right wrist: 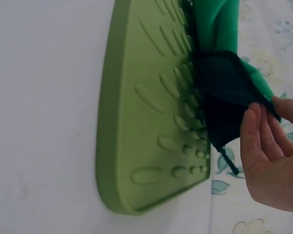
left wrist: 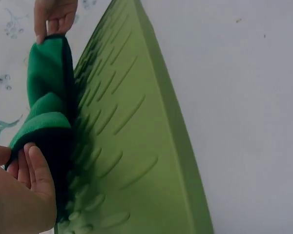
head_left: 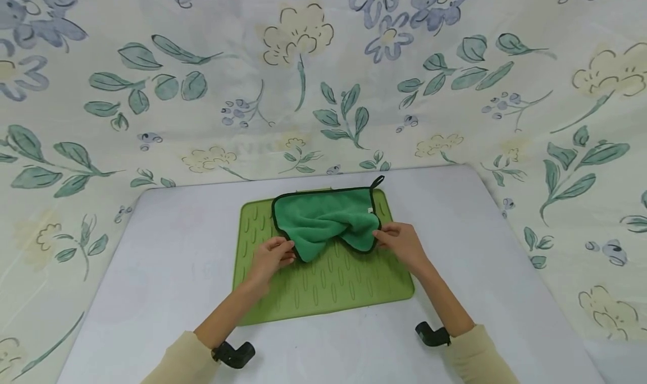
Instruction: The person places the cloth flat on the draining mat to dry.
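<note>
A green cloth (head_left: 313, 215) with black edging and a small black hanging loop lies over the far part of a ribbed green mat (head_left: 323, 288). Its near edge is lifted and sags in folds between the two hands. My left hand (head_left: 269, 260) pinches the cloth's left edge between thumb and fingers. At the right edge, my right hand (head_left: 401, 242) pinches it the same way. In the right wrist view, the dark underside of the cloth (right wrist: 222, 87) shows beside the right hand (right wrist: 271, 146).
The mat rests on a white table (head_left: 177, 249). A floral cloth backdrop (head_left: 303, 92) rises behind the table and runs down both sides. Black wrist mounts (head_left: 235, 355) sit at both sleeve cuffs.
</note>
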The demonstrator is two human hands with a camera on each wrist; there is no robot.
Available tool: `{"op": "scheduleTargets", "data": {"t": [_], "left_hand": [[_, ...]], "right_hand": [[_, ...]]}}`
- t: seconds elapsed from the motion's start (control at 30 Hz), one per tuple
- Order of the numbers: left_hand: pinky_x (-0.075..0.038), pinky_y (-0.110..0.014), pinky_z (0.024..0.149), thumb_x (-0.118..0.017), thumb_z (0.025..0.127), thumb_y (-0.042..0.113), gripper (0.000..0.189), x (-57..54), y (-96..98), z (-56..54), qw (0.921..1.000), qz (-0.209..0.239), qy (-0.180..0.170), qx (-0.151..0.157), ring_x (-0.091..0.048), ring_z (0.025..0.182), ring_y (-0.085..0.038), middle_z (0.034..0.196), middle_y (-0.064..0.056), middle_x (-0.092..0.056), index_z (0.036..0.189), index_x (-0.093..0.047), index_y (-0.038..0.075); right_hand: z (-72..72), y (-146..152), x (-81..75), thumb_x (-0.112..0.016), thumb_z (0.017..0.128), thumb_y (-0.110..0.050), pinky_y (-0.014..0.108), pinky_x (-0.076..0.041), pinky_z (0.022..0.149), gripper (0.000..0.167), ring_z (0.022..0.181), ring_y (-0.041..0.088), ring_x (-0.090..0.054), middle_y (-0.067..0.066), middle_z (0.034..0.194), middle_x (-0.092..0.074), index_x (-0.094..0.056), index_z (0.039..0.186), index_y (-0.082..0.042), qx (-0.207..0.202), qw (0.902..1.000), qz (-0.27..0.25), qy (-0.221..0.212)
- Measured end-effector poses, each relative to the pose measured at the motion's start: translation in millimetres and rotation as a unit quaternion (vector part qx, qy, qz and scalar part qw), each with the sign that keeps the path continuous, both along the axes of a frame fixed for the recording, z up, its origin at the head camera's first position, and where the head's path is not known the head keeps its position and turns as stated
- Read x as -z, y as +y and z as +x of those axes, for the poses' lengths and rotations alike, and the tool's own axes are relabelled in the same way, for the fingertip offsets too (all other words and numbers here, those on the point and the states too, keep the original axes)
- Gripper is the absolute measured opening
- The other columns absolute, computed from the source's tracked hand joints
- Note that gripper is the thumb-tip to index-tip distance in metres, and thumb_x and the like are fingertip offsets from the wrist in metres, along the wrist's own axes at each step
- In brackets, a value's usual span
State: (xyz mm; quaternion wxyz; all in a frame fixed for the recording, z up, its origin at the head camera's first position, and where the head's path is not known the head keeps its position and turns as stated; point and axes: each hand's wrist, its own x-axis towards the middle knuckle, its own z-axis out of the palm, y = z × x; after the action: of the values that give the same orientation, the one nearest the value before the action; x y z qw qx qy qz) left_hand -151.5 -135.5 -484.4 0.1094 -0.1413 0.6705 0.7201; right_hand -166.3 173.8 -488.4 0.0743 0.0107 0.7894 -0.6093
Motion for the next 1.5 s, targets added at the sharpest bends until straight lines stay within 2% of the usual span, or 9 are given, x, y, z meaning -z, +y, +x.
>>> {"op": "scheduleTargets", "data": {"t": [0.17, 0.23, 0.4, 0.57, 0.73, 0.83, 1.13, 1.37, 1.5], "left_hand": [[-0.058, -0.029, 0.078, -0.061, 0.1, 0.007, 0.012, -6.2, -13.4, 2.2, 1.0, -0.009, 0.0, 0.0, -0.065, 0.074, -0.013, 0.083, -0.003, -0.064, 0.103, -0.059, -0.004], [-0.058, -0.029, 0.078, -0.061, 0.1, 0.008, 0.013, -6.4, -19.1, 2.9, 0.9999, -0.015, -0.004, 0.004, -0.064, 0.075, -0.013, 0.084, -0.003, -0.063, 0.105, -0.059, -0.004], [-0.057, -0.027, 0.078, -0.06, 0.101, 0.012, 0.017, -2.4, -33.1, 3.1, 0.9993, -0.035, -0.01, 0.008, -0.063, 0.076, -0.012, 0.085, -0.003, -0.062, 0.107, -0.058, -0.004], [-0.057, -0.026, 0.077, -0.061, 0.101, 0.013, 0.015, 3.7, -42.6, 2.3, 0.9989, -0.044, -0.017, 0.004, -0.063, 0.076, -0.012, 0.085, -0.003, -0.063, 0.103, -0.06, -0.002], [-0.057, -0.025, 0.077, -0.062, 0.1, 0.012, 0.016, 11.1, -43.9, 4.3, 0.9983, -0.046, -0.029, 0.022, -0.063, 0.077, -0.012, 0.088, -0.003, -0.063, 0.105, -0.062, -0.003], [-0.057, -0.025, 0.078, -0.063, 0.099, 0.012, 0.019, 13.3, -43.3, 8.1, 0.9974, -0.057, -0.027, 0.036, -0.064, 0.079, -0.011, 0.09, -0.003, -0.063, 0.108, -0.062, -0.005], [-0.057, -0.027, 0.078, -0.069, 0.094, 0.009, 0.031, 18.8, -44.7, 20.3, 0.9866, -0.128, -0.003, 0.101, -0.068, 0.084, -0.014, 0.096, -0.005, -0.07, 0.118, -0.063, -0.01], [-0.056, -0.029, 0.077, -0.069, 0.094, 0.01, 0.016, 18.6, -43.3, 21.7, 0.9812, -0.156, 0.013, 0.113, -0.067, 0.083, -0.017, 0.089, -0.007, -0.07, 0.1, -0.066, -0.005], [-0.055, -0.03, 0.079, -0.067, 0.097, 0.013, 0.018, 14.8, -46.0, 19.6, 0.9824, -0.152, 0.009, 0.109, -0.067, 0.085, -0.018, 0.091, -0.007, -0.071, 0.102, -0.065, -0.004]], "right_hand": [[2.6, 8.1, -4.5, -0.067, 0.097, -0.014, 0.044, -0.057, 0.086, 0.029, 0.095, 0.039, -0.068, 0.019, 0.101, -0.072, -0.066, 0.111, 0.011, 0.008, 0.9999, 0.003, -0.007], [3.4, 11.2, -3.8, -0.067, 0.097, -0.014, 0.045, -0.057, 0.086, 0.03, 0.094, 0.038, -0.069, 0.018, 0.1, -0.072, -0.066, 0.112, 0.011, 0.012, 0.9999, 0.005, -0.011], [5.4, 17.9, -1.0, -0.067, 0.097, -0.013, 0.043, -0.057, 0.086, 0.029, 0.086, 0.028, -0.07, 0.014, 0.095, -0.073, -0.066, 0.112, 0.012, 0.02, 0.9995, 0.007, -0.022], [6.9, 21.8, 4.8, -0.066, 0.097, -0.012, 0.04, -0.057, 0.084, 0.029, 0.084, 0.025, -0.07, 0.01, 0.091, -0.072, -0.066, 0.113, 0.012, 0.027, 0.9987, 0.011, -0.043], [11.2, 19.7, 12.8, -0.067, 0.097, -0.012, 0.036, -0.058, 0.081, 0.028, 0.082, 0.021, -0.069, 0.011, 0.093, -0.071, -0.065, 0.111, 0.012, 0.024, 0.9978, 0.004, -0.062], [14.4, 17.5, 17.4, -0.068, 0.096, -0.013, 0.034, -0.058, 0.079, 0.025, 0.082, 0.022, -0.069, 0.01, 0.089, -0.071, -0.067, 0.105, 0.01, 0.02, 0.9976, 0.01, -0.065], [24.0, 14.3, 29.0, -0.074, 0.091, -0.014, 0.032, -0.056, 0.07, 0.018, 0.078, 0.021, -0.069, 0.009, 0.084, -0.073, -0.072, 0.088, 0.004, -0.014, 0.9954, 0.077, -0.056], [26.6, 9.7, 29.0, -0.071, 0.093, -0.013, 0.031, -0.054, 0.064, 0.02, 0.071, 0.018, -0.066, 0.006, 0.077, -0.071, -0.071, 0.079, 0.001, -0.017, 0.9941, 0.103, -0.028], [25.4, 12.1, 24.5, -0.069, 0.095, -0.012, 0.033, -0.058, 0.069, 0.018, 0.075, 0.021, -0.069, 0.008, 0.082, -0.072, -0.071, 0.085, 0.003, 0.003, 0.9956, 0.09, -0.026]]}}
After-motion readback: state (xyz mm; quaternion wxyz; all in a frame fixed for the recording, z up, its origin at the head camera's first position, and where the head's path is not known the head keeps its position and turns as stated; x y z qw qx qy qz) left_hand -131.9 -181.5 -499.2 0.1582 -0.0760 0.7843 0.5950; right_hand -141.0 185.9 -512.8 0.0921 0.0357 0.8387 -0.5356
